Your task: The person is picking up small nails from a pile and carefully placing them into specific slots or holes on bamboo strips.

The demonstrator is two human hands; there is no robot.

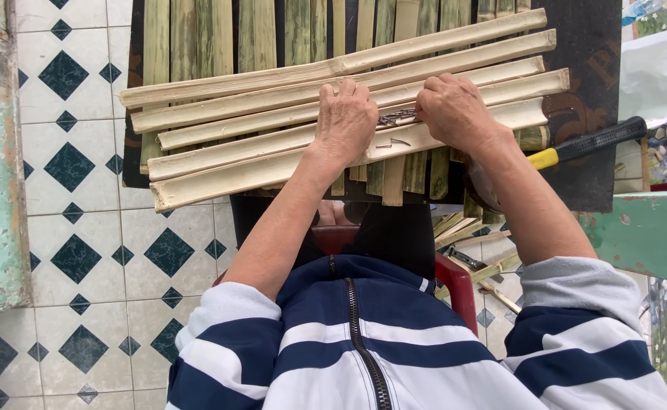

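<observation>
Tiled floor (75, 250): white tiles with dark diamond insets, seen at the left and below the work.

Bamboo slats (333, 99): pale split lengths, laid crosswise in a slanting stack over a row of greener upright strips (197, 38); the whole is carried on a dark board (584, 45) in front of the person.

Left hand (346, 121): laid palm down on the middle slats, fingers curled and pressed to the bamboo; nothing is seen to be enclosed by it.

Nails (396, 118): a small heap of thin dark metal pieces, lying on a slat between the two hands; two loose ones (393, 143) are seen just below.

Right hand (455, 110): set on the slats, fingertips drawn together at the edge of the heap, touching it; whether a piece is pinched cannot be told.

Hammer (588, 143): black grip with yellow section, lying at the right, partly hidden behind the right forearm, untouched.

Red stool (459, 285): its edge is shown below the right arm, bamboo offcuts (478, 228) beside it.
</observation>
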